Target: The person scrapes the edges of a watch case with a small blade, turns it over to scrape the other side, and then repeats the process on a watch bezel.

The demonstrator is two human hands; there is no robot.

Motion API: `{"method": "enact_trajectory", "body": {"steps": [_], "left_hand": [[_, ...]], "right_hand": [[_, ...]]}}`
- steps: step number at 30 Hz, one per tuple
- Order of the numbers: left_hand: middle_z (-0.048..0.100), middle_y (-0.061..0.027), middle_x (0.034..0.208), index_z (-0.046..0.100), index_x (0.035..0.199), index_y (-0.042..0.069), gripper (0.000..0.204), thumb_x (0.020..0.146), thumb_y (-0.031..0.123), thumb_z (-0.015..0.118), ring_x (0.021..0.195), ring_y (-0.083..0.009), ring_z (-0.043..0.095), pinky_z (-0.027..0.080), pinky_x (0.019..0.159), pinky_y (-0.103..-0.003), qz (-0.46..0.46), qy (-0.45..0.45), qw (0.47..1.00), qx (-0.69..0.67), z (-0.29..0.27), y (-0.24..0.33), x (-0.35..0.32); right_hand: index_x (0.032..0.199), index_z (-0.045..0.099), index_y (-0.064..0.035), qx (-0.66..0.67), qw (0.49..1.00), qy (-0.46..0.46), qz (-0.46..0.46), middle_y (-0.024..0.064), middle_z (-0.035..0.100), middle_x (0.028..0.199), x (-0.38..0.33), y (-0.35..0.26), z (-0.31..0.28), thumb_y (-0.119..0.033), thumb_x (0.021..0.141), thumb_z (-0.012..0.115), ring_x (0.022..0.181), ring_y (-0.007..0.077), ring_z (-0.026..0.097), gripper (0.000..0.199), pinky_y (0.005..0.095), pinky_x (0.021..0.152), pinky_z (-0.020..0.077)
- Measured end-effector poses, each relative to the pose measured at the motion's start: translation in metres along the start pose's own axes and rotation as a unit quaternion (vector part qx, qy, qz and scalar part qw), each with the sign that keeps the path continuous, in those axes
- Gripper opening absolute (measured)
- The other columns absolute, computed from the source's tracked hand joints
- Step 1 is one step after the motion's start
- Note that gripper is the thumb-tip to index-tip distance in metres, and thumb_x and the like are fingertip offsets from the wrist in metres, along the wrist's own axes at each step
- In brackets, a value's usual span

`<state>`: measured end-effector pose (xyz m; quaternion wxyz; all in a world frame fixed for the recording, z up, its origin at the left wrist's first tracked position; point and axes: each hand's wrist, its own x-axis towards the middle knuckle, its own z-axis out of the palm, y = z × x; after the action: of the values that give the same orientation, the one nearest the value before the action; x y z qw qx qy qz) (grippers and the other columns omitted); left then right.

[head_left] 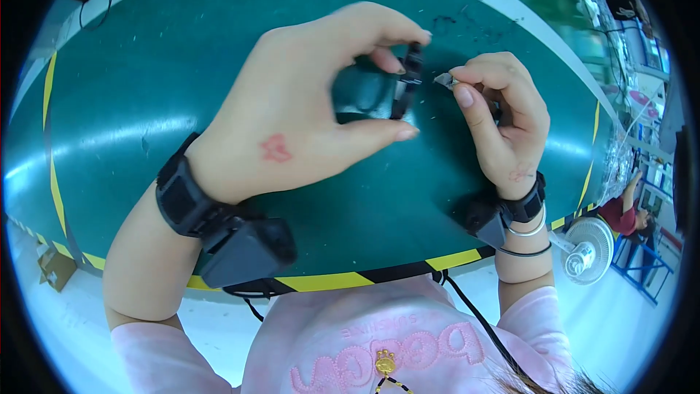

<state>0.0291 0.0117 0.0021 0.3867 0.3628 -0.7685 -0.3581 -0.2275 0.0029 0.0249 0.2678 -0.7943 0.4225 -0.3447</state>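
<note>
Over the green table mat, my left hand (299, 102) grips a small black part (408, 80) on edge between thumb and fingertips. The part is narrow, with a pale shiny patch; its exact kind does not show. To its right, my right hand (503, 102) pinches a small greyish-silver pointed piece (445, 80) between thumb and forefinger. The piece's tip points left at the black part, with a gap between them. Something dark shows under the curled fingers of my right hand, mostly hidden. Each wrist wears a black strapped device.
Dark thin scraps (445, 23) lie on the green mat (364, 204) beyond my hands. Yellow-and-black tape (328, 282) runs along the near edge. A white fan (587, 250) stands at the right, with a person in red (618, 215) farther off. A cardboard box (56, 268) sits at lower left.
</note>
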Motion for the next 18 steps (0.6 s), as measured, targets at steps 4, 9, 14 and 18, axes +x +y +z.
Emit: {"method": "enact_trajectory", "body": {"steps": [4,9,14,18], "left_hand": [[0.059,-0.0149,0.15,0.052,0.149,0.005,0.075,0.082,0.012,0.085,0.109,-0.0137,0.062,0.047,0.104,-0.03,-0.093,-0.002,0.972,-0.214,-0.015,0.003,0.005],[0.043,-0.0234,0.164,0.043,0.156,0.004,0.078,0.086,0.009,0.079,0.11,-0.0129,0.06,0.045,0.105,-0.03,-0.144,0.004,0.892,-0.428,-0.027,0.004,0.006],[0.034,-0.0258,0.169,0.039,0.159,0.004,0.082,0.086,0.006,0.078,0.107,-0.013,0.06,0.045,0.099,-0.028,-0.147,0.015,0.875,-0.462,-0.028,0.001,0.005],[0.032,-0.0261,0.17,0.037,0.159,0.003,0.085,0.085,0.004,0.078,0.106,-0.0131,0.06,0.045,0.096,-0.027,-0.163,0.034,0.869,-0.466,-0.026,0.002,0.006]], "right_hand": [[0.102,0.074,-0.0037,-0.075,0.994,0.064,-0.042,0.006,0.071,0.095,-0.001,0.004,-0.003,0.004,0.089,0.076,0.08,0.0146,0.067,0.015,0.024,0.057,0.0438],[0.108,0.072,-0.0024,-0.082,0.993,0.081,-0.031,0.0074,0.069,0.103,-0.001,0.004,-0.005,0.003,0.094,0.072,0.079,0.0118,0.064,0.016,0.0228,0.063,0.0468],[0.11,0.073,-0.0051,-0.099,0.987,0.104,-0.077,0.0066,0.07,0.102,0.0,0.012,-0.004,0.004,0.092,0.072,0.081,0.0134,0.067,0.02,0.0231,0.06,0.0475],[0.11,0.073,-0.0064,-0.098,0.985,0.11,-0.084,0.0064,0.071,0.102,0.0,0.013,-0.004,0.005,0.09,0.072,0.082,0.0145,0.068,0.023,0.0239,0.058,0.0474]]}}
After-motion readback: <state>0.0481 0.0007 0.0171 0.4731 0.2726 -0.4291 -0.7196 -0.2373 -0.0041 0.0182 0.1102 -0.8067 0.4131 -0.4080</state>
